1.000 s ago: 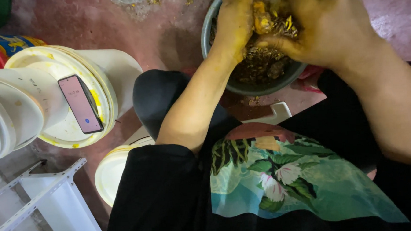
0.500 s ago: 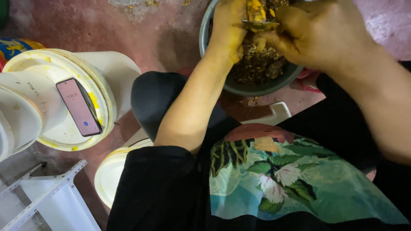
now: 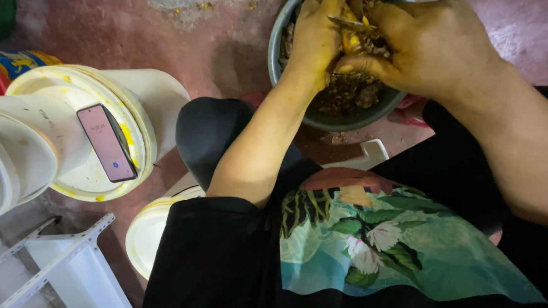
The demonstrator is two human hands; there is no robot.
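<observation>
I see the yellow fruit piece (image 3: 350, 40) between both hands, over the grey bowl (image 3: 280, 35) on the reddish floor (image 3: 217, 26). The left hand (image 3: 315, 36) closes around its left side; the right hand (image 3: 431, 46) pinches it from the right and also holds a thin blade (image 3: 351, 23) across its top — both hands are stained yellow. The bowl holds brown scraps (image 3: 346, 94). Count: one bowl, one blade, one phone (image 3: 106, 143) — it lies on a white bucket lid (image 3: 85, 182) at the left, well apart.
</observation>
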